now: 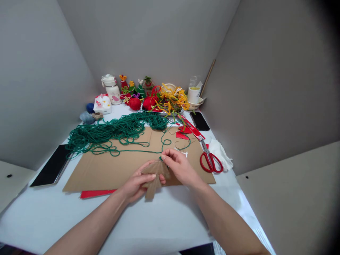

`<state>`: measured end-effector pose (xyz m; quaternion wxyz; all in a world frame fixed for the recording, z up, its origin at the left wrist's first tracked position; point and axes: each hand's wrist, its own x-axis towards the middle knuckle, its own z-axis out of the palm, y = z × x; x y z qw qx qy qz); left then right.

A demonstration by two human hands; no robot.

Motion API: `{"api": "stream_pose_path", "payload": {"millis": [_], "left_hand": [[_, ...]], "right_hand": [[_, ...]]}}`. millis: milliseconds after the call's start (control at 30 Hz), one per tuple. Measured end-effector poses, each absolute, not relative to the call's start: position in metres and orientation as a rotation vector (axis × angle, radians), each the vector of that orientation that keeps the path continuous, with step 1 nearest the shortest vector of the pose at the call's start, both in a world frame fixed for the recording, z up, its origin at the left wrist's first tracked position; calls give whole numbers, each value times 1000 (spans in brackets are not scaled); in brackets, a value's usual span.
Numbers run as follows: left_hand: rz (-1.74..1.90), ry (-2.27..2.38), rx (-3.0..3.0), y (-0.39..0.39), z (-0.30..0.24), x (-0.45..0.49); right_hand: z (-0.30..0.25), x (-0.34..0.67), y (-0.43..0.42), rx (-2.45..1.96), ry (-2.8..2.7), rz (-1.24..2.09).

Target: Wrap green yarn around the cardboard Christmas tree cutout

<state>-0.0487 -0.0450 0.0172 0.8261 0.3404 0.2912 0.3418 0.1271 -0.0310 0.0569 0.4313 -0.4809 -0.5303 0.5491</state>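
Note:
My left hand (139, 182) is closed around a brown cardboard tree cutout (154, 177), thumb across its front. At the cutout's top, my right hand (179, 165) pinches green yarn (138, 151) against the tip, where a little of the yarn is wound. A single strand runs from there back over the cardboard sheet (106, 170) to a large loose heap of green yarn (106, 132). The fingertips of my right hand hide part of the tip. Red-handled scissors (211, 162) lie to the right of my right hand.
Behind stand a white bottle (112, 90), small decorated trees (140, 88), red yarn balls (135, 103), a yellow yarn tangle (176, 99) and a white cup (193, 95). A phone (200, 121) and crumpled tissue (220, 155) are right; a black tablet (51, 165) lies left. Grey panels enclose the table.

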Motion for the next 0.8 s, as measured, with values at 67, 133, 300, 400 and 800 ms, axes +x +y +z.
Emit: {"api": "stream_pose_path", "payload": {"millis": [67,133,300,400,800], "left_hand": [[735,610,727,-45,15,-49],[735,616,722,-44,14,-50],[707,701,657,-42,17,-53],[699,721,635,-42,21,-53],[688,648,766,-41,14,-53]], "right_hand": [[56,127,-31,-1190,-1352,1349],[56,127,-31,-1184,-1349,1356],[61,130,-30,-1199,-1373,1290],[63,132,-28,-1196,-1390,1229],[55,134,-28,-1282,-1597,1113]]}}
